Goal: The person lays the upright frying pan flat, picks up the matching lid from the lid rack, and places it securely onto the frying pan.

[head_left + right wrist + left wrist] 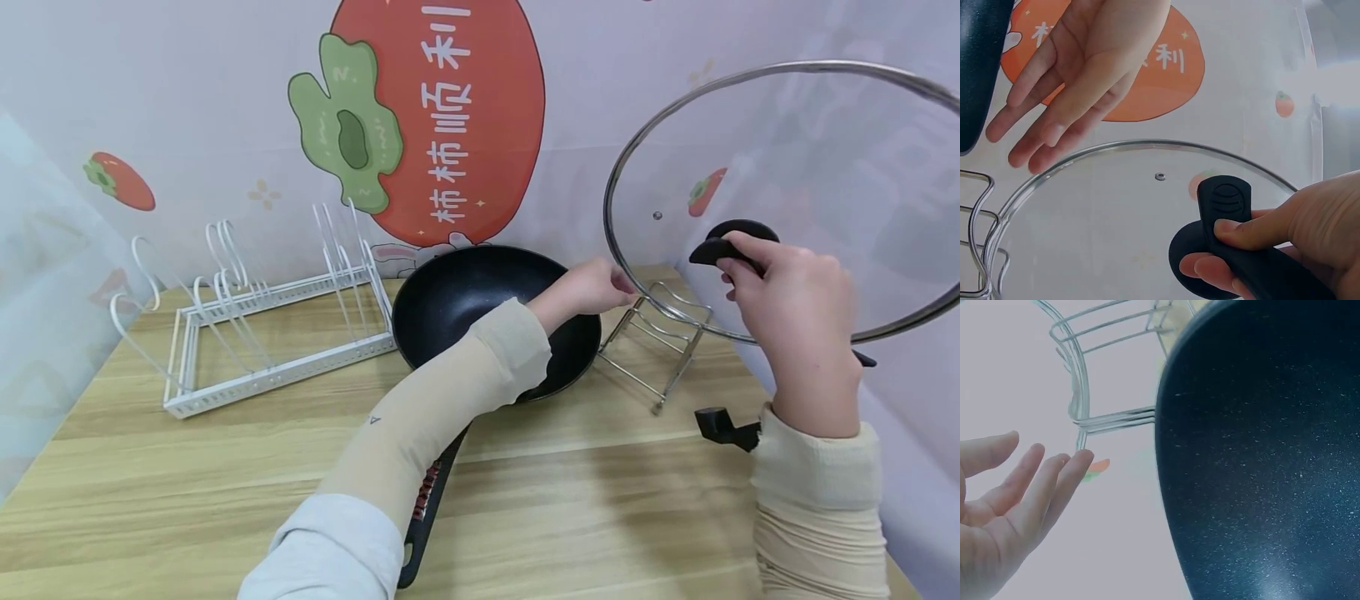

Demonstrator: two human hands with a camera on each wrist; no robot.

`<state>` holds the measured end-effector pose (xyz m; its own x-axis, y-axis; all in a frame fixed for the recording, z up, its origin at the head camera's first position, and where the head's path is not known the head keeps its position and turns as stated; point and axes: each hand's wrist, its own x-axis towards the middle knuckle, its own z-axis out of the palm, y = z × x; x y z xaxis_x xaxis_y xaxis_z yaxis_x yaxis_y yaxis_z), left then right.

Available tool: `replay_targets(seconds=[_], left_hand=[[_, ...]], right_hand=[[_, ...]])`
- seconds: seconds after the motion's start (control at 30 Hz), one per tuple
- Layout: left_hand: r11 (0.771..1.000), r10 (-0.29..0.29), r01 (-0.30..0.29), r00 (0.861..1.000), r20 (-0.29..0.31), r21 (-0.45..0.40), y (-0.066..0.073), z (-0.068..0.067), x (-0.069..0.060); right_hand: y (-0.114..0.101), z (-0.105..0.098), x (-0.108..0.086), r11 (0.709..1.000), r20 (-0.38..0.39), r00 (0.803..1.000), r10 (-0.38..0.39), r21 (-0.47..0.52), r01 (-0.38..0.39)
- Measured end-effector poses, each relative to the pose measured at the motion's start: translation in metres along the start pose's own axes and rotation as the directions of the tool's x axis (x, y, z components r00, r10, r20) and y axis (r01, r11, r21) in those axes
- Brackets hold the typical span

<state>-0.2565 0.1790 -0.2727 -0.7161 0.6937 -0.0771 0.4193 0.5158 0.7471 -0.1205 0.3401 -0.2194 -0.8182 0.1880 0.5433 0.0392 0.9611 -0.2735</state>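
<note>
My right hand (798,300) grips the black handle (738,242) of a large glass lid (615,167) with a steel rim, held up on the right of the head view. In the right wrist view its thumb presses on the handle's flat tab. Close to the lid's left rim is my left hand (594,287), its fingers extended and nothing in its grasp; whether they touch the rim I cannot tell. Under my left forearm lies a black wok (465,292), its long handle (431,517) pointing toward me. The lid's lower left rim overlaps a small chrome wire rack (660,342).
At the left of the wooden table (187,500) stands a long white rack (277,379) with upright wire loops. A black handle-like piece (716,423) sits at the right, partly hidden by my right sleeve. A printed cloth (585,67) hangs behind.
</note>
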Motion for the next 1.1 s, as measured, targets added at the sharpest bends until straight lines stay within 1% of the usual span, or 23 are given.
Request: replay_targets(seconds=[0.07, 0.17, 0.27, 0.33, 0.47, 0.57, 0.63, 0.73, 0.8, 0.9, 1.1], left_hand=[[1.0, 0.007, -0.007, 1.0, -0.005, 0.008, 0.002, -0.002, -0.003], [0.998, 0.022, -0.022, 1.0, -0.001, -0.056, 0.003, -0.006, -0.007], [0.991, 0.034, -0.033, 0.999, 0.003, -0.128, 0.003, -0.012, -0.011], [0.987, 0.026, -0.025, 1.0, 0.003, -0.156, 0.002, -0.015, -0.013], [0.977, 0.022, -0.03, 0.999, -0.042, -0.211, -0.002, -0.021, -0.017], [0.957, 0.029, -0.053, 0.996, -0.088, -0.286, -0.007, -0.023, -0.02], [0.944, 0.022, -0.055, 0.994, -0.107, -0.325, -0.01, -0.025, -0.021], [0.935, 0.004, -0.052, 0.991, -0.136, -0.352, -0.014, -0.029, -0.023], [0.935, -0.009, -0.05, 0.986, -0.165, -0.351, -0.016, -0.031, -0.024], [0.929, -0.017, -0.064, 0.977, -0.214, -0.364, -0.019, -0.036, -0.026], [0.899, -0.037, -0.113, 0.943, -0.33, -0.423, -0.02, -0.045, -0.03]], right_hand=[[0.0, -0.002, 0.0, 1.0, -0.005, 1.0, 0.007, 0.01, -0.007], [0.0, -0.006, -0.001, 1.0, -0.032, 0.999, 0.009, 0.018, -0.009], [0.0, -0.009, -0.002, 1.0, -0.058, 0.998, 0.008, 0.015, -0.007], [0.0, -0.011, -0.002, 1.0, -0.073, 0.997, -0.003, 0.009, 0.004], [-0.002, -0.013, -0.002, 1.0, -0.089, 0.996, -0.019, 0.013, 0.02], [-0.004, -0.015, -0.002, 0.999, -0.101, 0.995, -0.021, 0.023, 0.023], [-0.005, -0.016, -0.001, 0.999, -0.114, 0.993, -0.025, 0.028, 0.029], [-0.007, -0.017, 0.0, 0.999, -0.136, 0.99, -0.04, 0.03, 0.044], [-0.008, -0.017, 0.0, 0.997, -0.153, 0.987, -0.059, 0.035, 0.065], [-0.009, -0.018, 0.001, 0.995, -0.167, 0.983, -0.082, 0.039, 0.09], [-0.014, -0.021, 0.003, 0.991, -0.173, 0.978, -0.119, 0.04, 0.128]])
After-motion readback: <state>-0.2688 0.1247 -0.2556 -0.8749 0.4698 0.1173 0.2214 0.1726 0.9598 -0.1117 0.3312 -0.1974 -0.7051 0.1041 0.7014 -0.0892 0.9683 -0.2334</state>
